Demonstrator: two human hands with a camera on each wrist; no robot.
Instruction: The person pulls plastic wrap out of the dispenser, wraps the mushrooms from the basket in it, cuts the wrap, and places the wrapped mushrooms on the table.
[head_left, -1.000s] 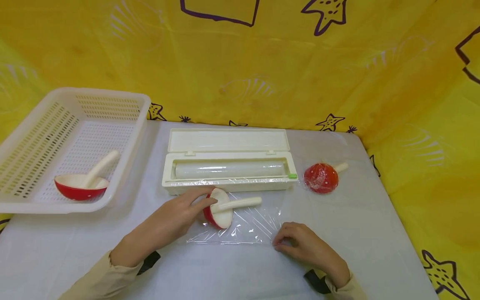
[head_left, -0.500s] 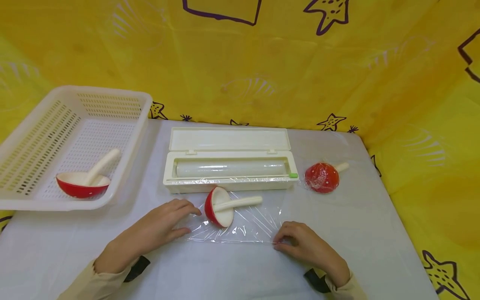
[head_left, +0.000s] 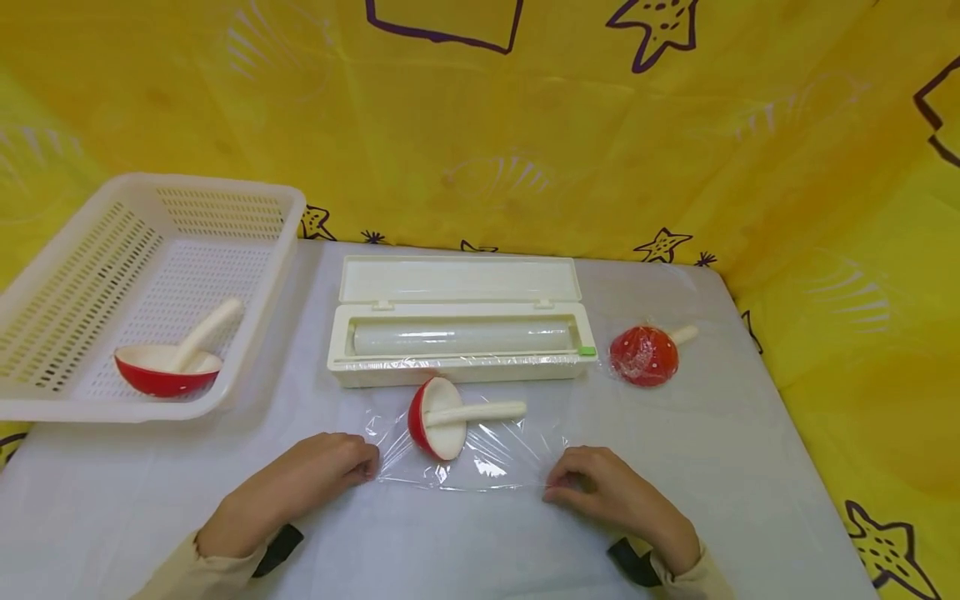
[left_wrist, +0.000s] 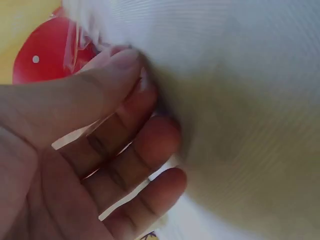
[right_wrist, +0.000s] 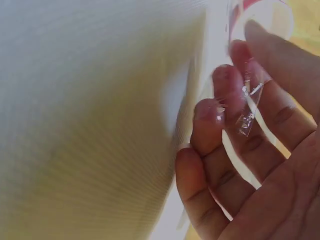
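A: State of the left hand [head_left: 315, 475]?

B: Thumb and forefinger brought together, pinching the near left corner of a sheet of clear film [head_left: 491, 467]. The left wrist view shows the other fingers curled in beside them.

A: And the right hand [head_left: 618, 492]?

B: Pinching the near right corner of the same sheet. In the right wrist view a glinting strip of film lies across the fingers. The near edge of the sheet runs between the two hands, with creases fanning in from both corners.

A: Location of the item between them?

B: A red-and-white ladle [head_left: 447, 437] lies tipped on its side on the film, bowl opening toward the right, handle pointing right. Neither hand touches it. It sits just in front of a cream dispenser box [head_left: 457, 371] — contact between the two cannot be determined.

A: Condition of the box?

B: Lid [head_left: 459, 280] raised and tilted back; a roll of film [head_left: 461, 337] inside; a green tab [head_left: 587, 351] at the right end of its front edge.

A: Other items on the table [head_left: 420, 550]?

B: To the right of the box, a second ladle [head_left: 643, 357], its red bowl dome-side up and covered in film. To the left, a white perforated basket [head_left: 258, 333] holding a third ladle [head_left: 167, 382], bowl opening upward, handle slanting up to the right. A patterned yellow cloth [head_left: 420, 117] stands behind.
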